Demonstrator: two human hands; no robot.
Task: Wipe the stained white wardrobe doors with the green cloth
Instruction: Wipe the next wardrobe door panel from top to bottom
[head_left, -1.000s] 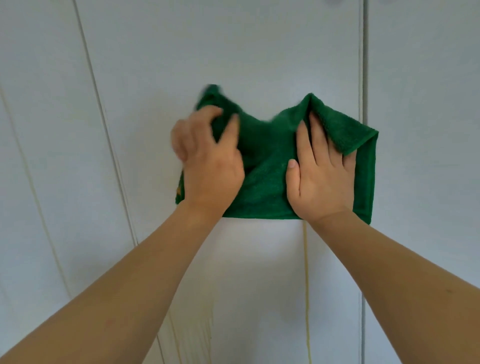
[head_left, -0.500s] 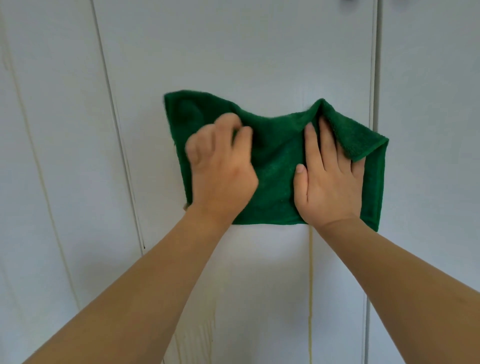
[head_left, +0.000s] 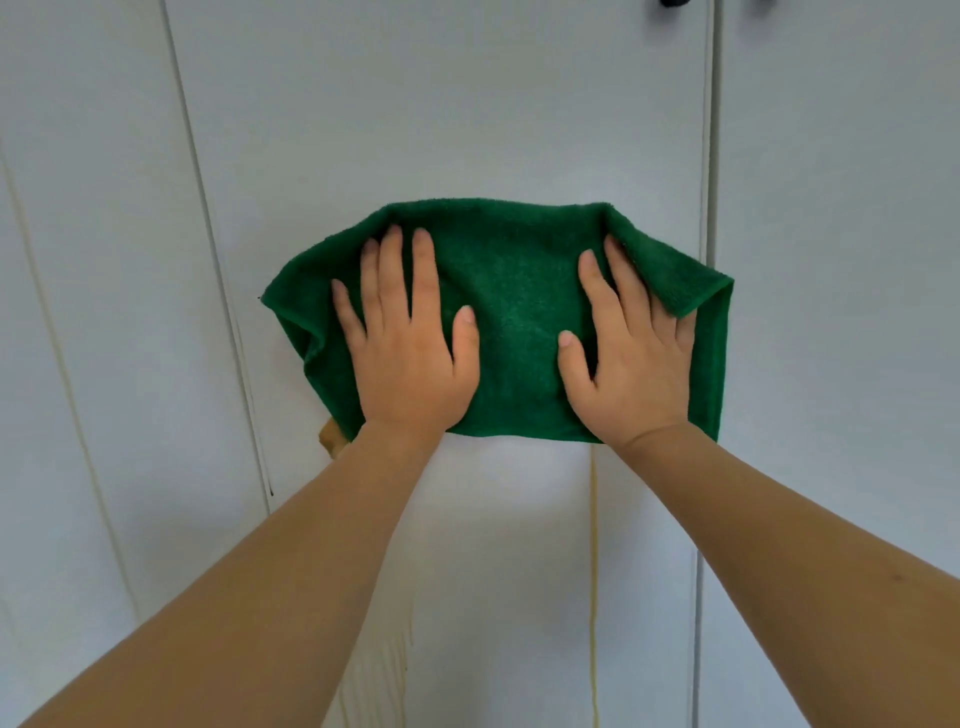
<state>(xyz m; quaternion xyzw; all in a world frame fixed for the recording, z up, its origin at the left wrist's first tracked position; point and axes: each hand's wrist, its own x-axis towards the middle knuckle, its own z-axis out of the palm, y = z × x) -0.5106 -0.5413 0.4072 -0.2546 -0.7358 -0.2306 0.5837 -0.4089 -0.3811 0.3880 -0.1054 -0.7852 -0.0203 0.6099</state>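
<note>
A green cloth lies spread flat against the white wardrobe door. My left hand presses on its left half with straight fingers. On the right half my right hand presses flat, and the cloth's upper right corner is folded over its outer fingers. A yellowish stain line runs down the door below the cloth. More faint yellow streaks show lower down, beside my left forearm. A small tan label peeks out at the cloth's lower left.
Vertical door gaps run at the left and at the right. A dark knob sits at the top edge. A faint yellowish line runs down the far-left panel.
My left hand went from curled fingers bunching the cloth to flat, straight fingers. The cloth's left side got spread out wider. My right hand stayed pressed in place.
</note>
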